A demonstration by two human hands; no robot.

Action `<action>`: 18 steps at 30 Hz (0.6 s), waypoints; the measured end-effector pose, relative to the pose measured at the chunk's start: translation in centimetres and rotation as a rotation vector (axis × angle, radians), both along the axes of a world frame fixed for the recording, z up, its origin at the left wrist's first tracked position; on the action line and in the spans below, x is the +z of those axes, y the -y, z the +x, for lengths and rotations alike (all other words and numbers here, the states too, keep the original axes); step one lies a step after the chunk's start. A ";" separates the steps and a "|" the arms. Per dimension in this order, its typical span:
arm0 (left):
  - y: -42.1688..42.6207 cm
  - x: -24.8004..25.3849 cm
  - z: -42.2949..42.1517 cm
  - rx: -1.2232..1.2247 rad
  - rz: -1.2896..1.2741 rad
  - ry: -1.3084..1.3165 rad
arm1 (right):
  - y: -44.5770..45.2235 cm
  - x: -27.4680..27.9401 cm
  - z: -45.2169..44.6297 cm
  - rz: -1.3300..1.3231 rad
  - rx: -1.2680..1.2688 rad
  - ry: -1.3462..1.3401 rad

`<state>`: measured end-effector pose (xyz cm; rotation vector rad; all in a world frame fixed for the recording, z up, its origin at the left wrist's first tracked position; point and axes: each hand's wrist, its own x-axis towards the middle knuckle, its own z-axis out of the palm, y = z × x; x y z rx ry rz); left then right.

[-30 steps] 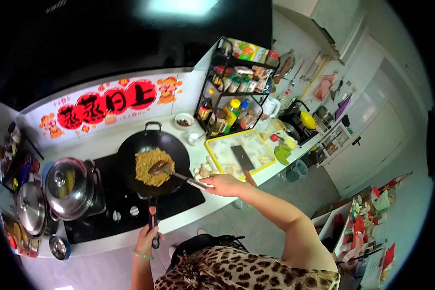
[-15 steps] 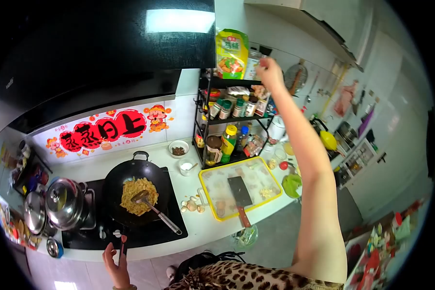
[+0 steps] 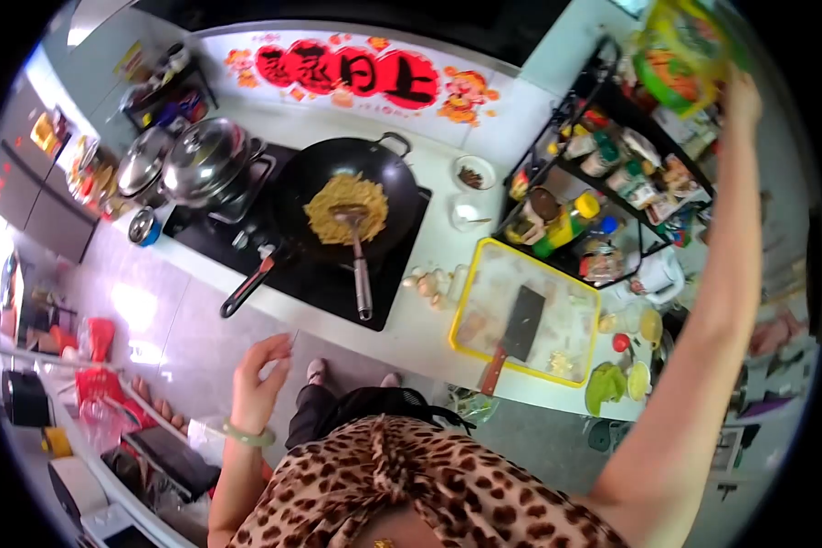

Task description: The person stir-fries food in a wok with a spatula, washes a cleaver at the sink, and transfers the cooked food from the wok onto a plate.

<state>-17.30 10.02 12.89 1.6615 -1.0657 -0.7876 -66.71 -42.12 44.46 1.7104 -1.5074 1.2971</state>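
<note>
My right hand [image 3: 742, 99], arm stretched out, grips the edge of a yellow-and-green seasoning bag [image 3: 681, 59] at the top of the black spice rack [image 3: 583, 173]; the fingertips are partly hidden. My left hand [image 3: 260, 379] is in the air in front of the stove, empty, with thumb and fingers curved apart. Nearest to it is the handle [image 3: 247, 288] of the black wok [image 3: 288, 196]. Inside the wok, a metal spatula [image 3: 360, 265] rests on a heap of yellowish-brown cooked food [image 3: 324, 219].
A cleaver [image 3: 524, 324] lies on the yellow-rimmed cutting board [image 3: 457, 324] beside chopped garlic. Mushrooms [image 3: 426, 285] sit between board and stove. A small bowl of dark spices [image 3: 472, 173] and a white jar [image 3: 468, 213] stand behind. Lidded pots [image 3: 201, 163] are at left.
My right hand has taken hold of the seasoning bag, which now tilts. My left hand has moved away from the wok handle. The view has swung down and toward the left.
</note>
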 end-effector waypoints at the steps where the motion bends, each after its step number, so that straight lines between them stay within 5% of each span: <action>1: 0.5 -0.3 -0.5 -0.045 0.015 -0.039 | -2.8 0.5 -0.4 -0.018 0.287 0.335; 5: 5.2 1.6 -4.1 -0.349 -0.035 -0.109 | -14.5 -3.0 -1.4 0.108 0.623 0.495; 10: 12.2 1.3 -10.5 -0.404 -0.226 -0.092 | -26.1 -15.2 6.6 0.434 0.516 0.575; 12: 14.2 -1.7 -12.3 -0.422 -0.270 -0.212 | -31.0 -18.7 11.2 0.730 0.624 0.609; 15: 13.3 -2.1 -13.0 -0.605 -0.116 -0.757 | -33.5 -22.3 14.1 0.885 0.834 0.759; 18: 11.5 -1.9 -12.6 -0.503 -0.018 -0.842 | -34.3 -24.1 13.9 0.980 0.882 0.823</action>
